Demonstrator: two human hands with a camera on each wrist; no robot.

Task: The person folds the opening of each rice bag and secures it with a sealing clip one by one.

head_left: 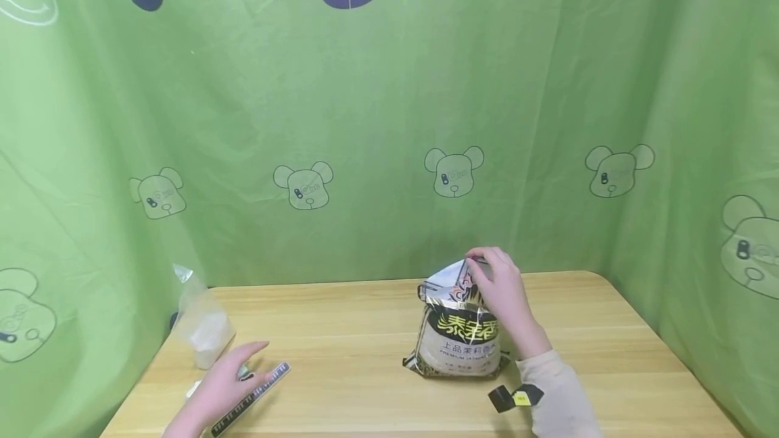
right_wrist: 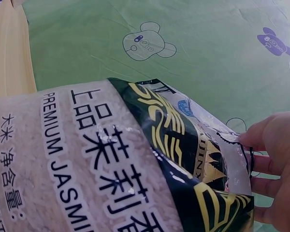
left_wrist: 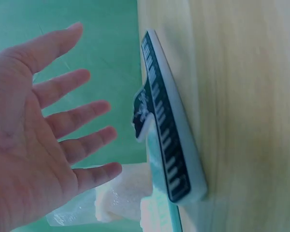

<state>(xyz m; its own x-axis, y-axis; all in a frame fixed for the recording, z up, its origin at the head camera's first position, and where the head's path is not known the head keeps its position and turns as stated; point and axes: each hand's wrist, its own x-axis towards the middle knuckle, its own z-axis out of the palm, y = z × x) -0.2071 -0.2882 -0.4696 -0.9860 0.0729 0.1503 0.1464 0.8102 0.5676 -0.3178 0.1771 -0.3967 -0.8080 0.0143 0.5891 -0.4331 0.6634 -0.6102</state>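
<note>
Pinched the slack top of the rice bag (head_left: 461, 340) with the right hand (head_left: 504, 293), likely to steady it upright on the table (head_left: 341, 357), right of centre. Held the left hand (head_left: 222, 384) open and spread, near the keyboard-patterned strip (left_wrist: 163, 116).

The rice bag (head_left: 460, 340) shows yellow on black, the green curtain (head_left: 377, 100) cartoon heads.

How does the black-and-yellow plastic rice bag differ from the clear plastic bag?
The rice bag bears yellow lettering; the clear bag looks plain. The rice bag looks wider than the clear bag. The right hand holds the rice bag; no hand holds the clear bag. Both stand on the wooden table.
</note>
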